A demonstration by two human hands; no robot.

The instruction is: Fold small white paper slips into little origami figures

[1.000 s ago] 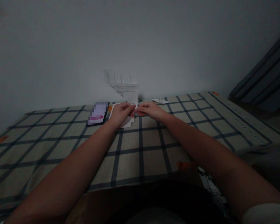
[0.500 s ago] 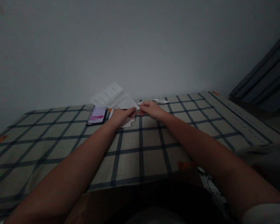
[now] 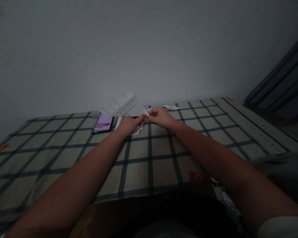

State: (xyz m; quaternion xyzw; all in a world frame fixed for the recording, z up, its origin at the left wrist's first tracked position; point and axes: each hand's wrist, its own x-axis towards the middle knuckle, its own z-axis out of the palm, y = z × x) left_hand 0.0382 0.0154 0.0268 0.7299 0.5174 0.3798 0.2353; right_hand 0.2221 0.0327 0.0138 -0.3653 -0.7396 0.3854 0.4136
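A printed white sheet of paper (image 3: pixel 125 106) slants up behind my fingers, its far end rising against the wall. My left hand (image 3: pixel 130 124) is closed on the paper's near edge, thumb pointing right. Close beside it, my right hand (image 3: pixel 160 117) pinches the sheet's right corner, with the fingertips of both hands nearly touching. Under and behind my left hand lie other white paper pieces (image 3: pixel 136 133), mostly covered. A phone (image 3: pixel 104 123) with a lit pinkish screen rests to the left of my left hand.
A checked cloth (image 3: pixel 149 172) covers the table, which meets a plain wall (image 3: pixel 149 49). A folded white paper piece (image 3: pixel 171 107) lies beyond my right hand near the wall. Dark curtain folds (image 3: pixel 283 79) hang at the right.
The printed sheet has shifted right and tilted, its far end a little lower. My right hand has come closer to my left and now meets the sheet's corner.
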